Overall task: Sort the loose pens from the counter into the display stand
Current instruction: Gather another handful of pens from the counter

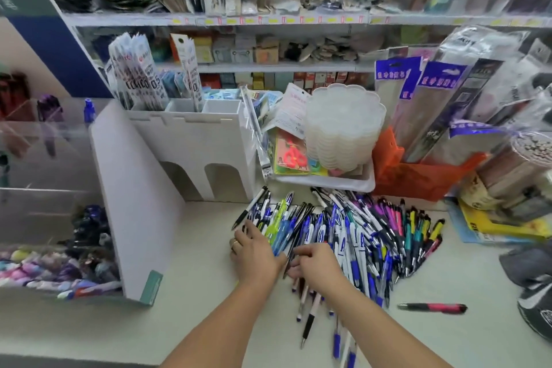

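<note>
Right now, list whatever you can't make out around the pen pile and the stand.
Head view only:
- Pens under the left hand and right hand: the hands cover them, so the right hand's grip is unclear.
- Lower layers of the pen pile: buried by the top pens.
- Clear acrylic display stand: cut off by the left edge; contents blurred.
- Print on the pen barrels: too small.
- Dark cap: cut off by the right edge.

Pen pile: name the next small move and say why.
Probably lift the dark pen that the right hand pinches clear of the pen pile. The left hand lies flat on the pile's edge, steadying it.
</note>
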